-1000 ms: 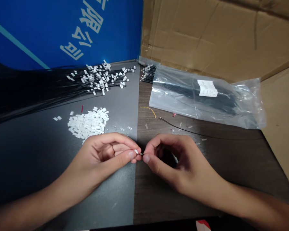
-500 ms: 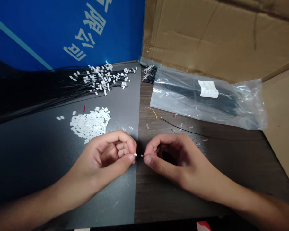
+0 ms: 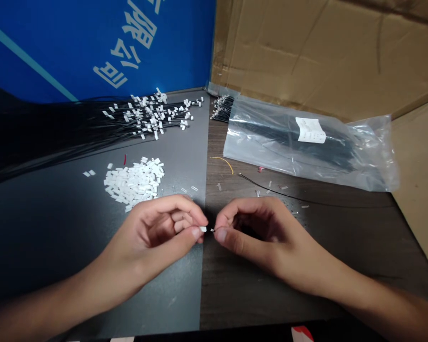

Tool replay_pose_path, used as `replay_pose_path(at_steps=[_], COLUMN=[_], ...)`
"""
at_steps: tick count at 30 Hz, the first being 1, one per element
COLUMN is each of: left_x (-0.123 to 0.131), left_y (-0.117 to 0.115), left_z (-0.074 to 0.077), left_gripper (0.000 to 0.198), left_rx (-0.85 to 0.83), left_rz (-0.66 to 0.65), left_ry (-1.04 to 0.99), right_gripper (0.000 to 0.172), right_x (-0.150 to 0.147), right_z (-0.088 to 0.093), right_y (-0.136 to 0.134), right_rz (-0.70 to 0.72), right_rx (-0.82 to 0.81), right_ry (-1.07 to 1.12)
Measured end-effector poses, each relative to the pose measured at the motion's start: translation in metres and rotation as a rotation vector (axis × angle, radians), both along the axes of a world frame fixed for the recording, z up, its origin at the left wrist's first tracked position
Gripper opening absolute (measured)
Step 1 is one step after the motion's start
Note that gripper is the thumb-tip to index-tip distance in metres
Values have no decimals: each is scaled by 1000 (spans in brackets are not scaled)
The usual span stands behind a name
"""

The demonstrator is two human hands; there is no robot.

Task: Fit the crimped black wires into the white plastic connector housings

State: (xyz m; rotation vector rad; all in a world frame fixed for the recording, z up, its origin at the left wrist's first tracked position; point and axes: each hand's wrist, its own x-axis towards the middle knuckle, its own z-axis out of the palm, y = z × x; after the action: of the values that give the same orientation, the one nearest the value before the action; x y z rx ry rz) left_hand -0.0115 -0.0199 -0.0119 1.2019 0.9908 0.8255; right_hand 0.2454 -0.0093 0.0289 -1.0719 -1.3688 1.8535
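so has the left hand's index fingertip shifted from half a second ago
Yes, slightly to the right: the left index fingertip, then about level with the straight seam between the grey surface and the brown wood-grain surface, now reaches past it.

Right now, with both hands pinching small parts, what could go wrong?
The white piece sits at the fingertips of the left hand, so it could slip. A short metal-tipped wire end pokes out of the right hand, close to that piece; a knock might bend it. The pile of white pieces lies just beyond the left hand; a bump could scatter it.
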Motion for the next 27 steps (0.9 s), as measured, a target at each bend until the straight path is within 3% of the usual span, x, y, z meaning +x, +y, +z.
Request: replay_pose_path(at_steps=[5,11,15,20,27], left_x=[1,5,9,12,15], left_y=[1,3,5,8,9], left_z=[5,9,16,21,24], left_gripper=[12,7,7,14,11], left_rx=[41,-77,-117,-52,-158], left_rz=[-26,7,15,35,43], left_ry=[-44,-48,-30,-31,-55], right_gripper=[20,17,13,9,11], right_x=[0,-2,-2,1,2], right_z=[1,4,3,-1,-3], right_y=[0,-3,-5,-8,-8], right_rz=[-4,-25,-20,-54,-35], right_rx=[61,147,290,495,504], right_ry=[-47,-75,-163,-265,-272])
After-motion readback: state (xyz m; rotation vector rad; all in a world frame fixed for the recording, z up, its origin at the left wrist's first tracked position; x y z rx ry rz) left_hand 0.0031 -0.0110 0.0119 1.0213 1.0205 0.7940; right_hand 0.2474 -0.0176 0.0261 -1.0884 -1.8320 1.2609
